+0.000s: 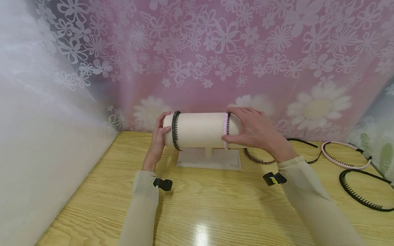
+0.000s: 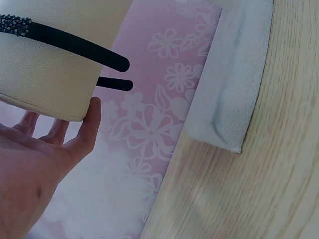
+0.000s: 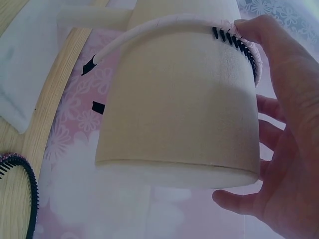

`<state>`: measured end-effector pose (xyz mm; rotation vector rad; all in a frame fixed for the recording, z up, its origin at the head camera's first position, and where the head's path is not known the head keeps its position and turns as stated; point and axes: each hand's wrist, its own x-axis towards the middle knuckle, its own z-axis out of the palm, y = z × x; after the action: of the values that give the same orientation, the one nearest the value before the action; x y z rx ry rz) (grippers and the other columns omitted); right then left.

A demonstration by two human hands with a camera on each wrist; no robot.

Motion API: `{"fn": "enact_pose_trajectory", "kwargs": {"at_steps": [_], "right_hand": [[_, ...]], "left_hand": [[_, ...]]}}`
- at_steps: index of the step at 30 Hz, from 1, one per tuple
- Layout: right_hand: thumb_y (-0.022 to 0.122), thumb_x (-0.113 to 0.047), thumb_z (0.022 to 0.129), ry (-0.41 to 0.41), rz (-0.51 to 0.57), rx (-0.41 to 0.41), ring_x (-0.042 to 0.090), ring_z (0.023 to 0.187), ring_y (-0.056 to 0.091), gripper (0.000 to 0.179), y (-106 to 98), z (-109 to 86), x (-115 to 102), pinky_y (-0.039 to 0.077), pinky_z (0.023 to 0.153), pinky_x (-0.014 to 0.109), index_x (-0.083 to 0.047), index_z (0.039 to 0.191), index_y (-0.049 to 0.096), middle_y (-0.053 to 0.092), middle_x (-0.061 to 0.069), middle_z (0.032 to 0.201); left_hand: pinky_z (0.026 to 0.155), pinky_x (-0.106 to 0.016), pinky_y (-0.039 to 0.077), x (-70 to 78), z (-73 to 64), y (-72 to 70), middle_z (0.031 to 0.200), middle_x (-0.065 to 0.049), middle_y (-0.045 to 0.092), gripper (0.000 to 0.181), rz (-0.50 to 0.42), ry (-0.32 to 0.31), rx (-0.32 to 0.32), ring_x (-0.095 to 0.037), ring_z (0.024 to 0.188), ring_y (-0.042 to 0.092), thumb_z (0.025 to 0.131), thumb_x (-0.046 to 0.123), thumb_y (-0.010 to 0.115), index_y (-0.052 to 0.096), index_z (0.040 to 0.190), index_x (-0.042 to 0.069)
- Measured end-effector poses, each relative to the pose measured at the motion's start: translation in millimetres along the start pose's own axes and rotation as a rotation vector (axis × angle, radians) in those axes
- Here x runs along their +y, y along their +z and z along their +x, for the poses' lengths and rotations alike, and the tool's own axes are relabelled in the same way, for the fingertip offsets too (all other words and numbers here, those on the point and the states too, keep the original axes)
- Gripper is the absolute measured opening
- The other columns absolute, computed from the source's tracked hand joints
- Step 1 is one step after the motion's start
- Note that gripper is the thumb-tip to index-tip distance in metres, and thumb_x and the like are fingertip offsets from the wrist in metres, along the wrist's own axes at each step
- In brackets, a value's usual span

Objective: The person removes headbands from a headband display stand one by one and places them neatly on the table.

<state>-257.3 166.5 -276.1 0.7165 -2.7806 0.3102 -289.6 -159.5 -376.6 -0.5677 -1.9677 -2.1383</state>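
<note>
A cream padded roll [image 1: 200, 130] of a headband stand lies level on a short post above a pale rectangular base [image 1: 209, 164]. Round its left part sits a dark sparkly headband [image 1: 175, 131] with comb teeth; its smooth black ends [image 2: 79, 46] show in the left wrist view. My left hand [image 1: 157, 143] grips the roll's left end, thumb in front. Near the right end, a pale pink headband [image 1: 226, 125] with black teeth goes round the roll. My right hand [image 1: 257, 131] holds it, thumb low on the band [image 3: 164, 24] and fingers over the top, partly hidden behind the roll.
Right of the stand on the wooden table [image 1: 191, 205] lie a brown beaded headband [image 1: 258, 160], a thin black headband [image 1: 303, 140], another pink headband [image 1: 332, 161] and a toothed black headband [image 1: 354, 195]. A pink flowered curtain [image 1: 197, 82] hangs close behind.
</note>
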Motion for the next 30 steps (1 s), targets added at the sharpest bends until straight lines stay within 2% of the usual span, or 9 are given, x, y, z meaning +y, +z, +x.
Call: {"fn": "enact_pose_trajectory", "kwargs": {"at_steps": [2, 9, 16, 23, 28, 30], "right_hand": [[0.074, -0.063, 0.080, 0.003, 0.004, 0.001, 0.042, 0.141, 0.045, 0.091, 0.0, -0.8, 1.6, 0.035, 0.109, 0.070, -0.019, 0.153, 0.044, 0.052, 0.011, 0.154], [0.076, -0.061, 0.081, 0.006, 0.021, 0.000, 0.042, 0.140, 0.045, 0.089, -1.0, -3.4, 5.1, 0.039, 0.106, 0.070, -0.018, 0.153, 0.045, 0.051, 0.011, 0.154], [0.076, -0.057, 0.082, -0.014, 0.034, 0.017, 0.043, 0.137, 0.048, 0.085, -1.5, -4.6, 7.1, 0.045, 0.101, 0.065, -0.015, 0.150, 0.048, 0.055, 0.013, 0.150], [0.078, -0.057, 0.080, -0.006, 0.034, 0.026, 0.044, 0.136, 0.049, 0.086, -2.2, -6.8, 10.7, 0.047, 0.099, 0.064, -0.015, 0.149, 0.048, 0.055, 0.014, 0.149], [0.078, -0.056, 0.081, 0.007, 0.043, 0.026, 0.044, 0.135, 0.049, 0.084, -2.3, -10.0, 12.5, 0.047, 0.097, 0.064, -0.016, 0.149, 0.048, 0.056, 0.014, 0.149], [0.078, -0.056, 0.081, 0.007, 0.042, 0.029, 0.044, 0.134, 0.050, 0.083, -2.1, -10.8, 13.3, 0.048, 0.096, 0.063, -0.016, 0.148, 0.049, 0.056, 0.014, 0.148]], "left_hand": [[0.089, -0.033, 0.050, -0.3, 0.1, -0.2, 0.150, 0.005, 0.045, 0.064, 0.000, 0.003, 0.000, -0.021, 0.123, 0.050, 0.096, 0.030, 0.046, 0.032, 0.157, 0.018], [0.089, -0.033, 0.050, -0.7, 0.0, -0.3, 0.149, 0.006, 0.045, 0.057, 0.002, 0.007, 0.001, -0.022, 0.123, 0.050, 0.095, 0.032, 0.047, 0.039, 0.152, 0.030], [0.089, -0.034, 0.050, -0.6, -0.1, -0.6, 0.151, 0.005, 0.044, 0.063, 0.011, 0.008, -0.003, -0.022, 0.123, 0.051, 0.096, 0.031, 0.046, 0.033, 0.156, 0.020], [0.090, -0.034, 0.050, -0.6, 0.3, -0.6, 0.149, 0.007, 0.046, 0.053, 0.013, 0.009, 0.005, -0.021, 0.123, 0.051, 0.095, 0.032, 0.046, 0.042, 0.148, 0.036], [0.090, -0.033, 0.049, -0.2, 0.4, 0.3, 0.148, 0.007, 0.046, 0.059, 0.011, 0.010, 0.000, -0.021, 0.124, 0.050, 0.096, 0.031, 0.046, 0.037, 0.153, 0.026], [0.090, -0.034, 0.050, 0.2, -0.1, 0.7, 0.148, 0.007, 0.046, 0.059, 0.012, 0.009, 0.002, -0.021, 0.123, 0.050, 0.095, 0.031, 0.046, 0.038, 0.153, 0.027]]}}
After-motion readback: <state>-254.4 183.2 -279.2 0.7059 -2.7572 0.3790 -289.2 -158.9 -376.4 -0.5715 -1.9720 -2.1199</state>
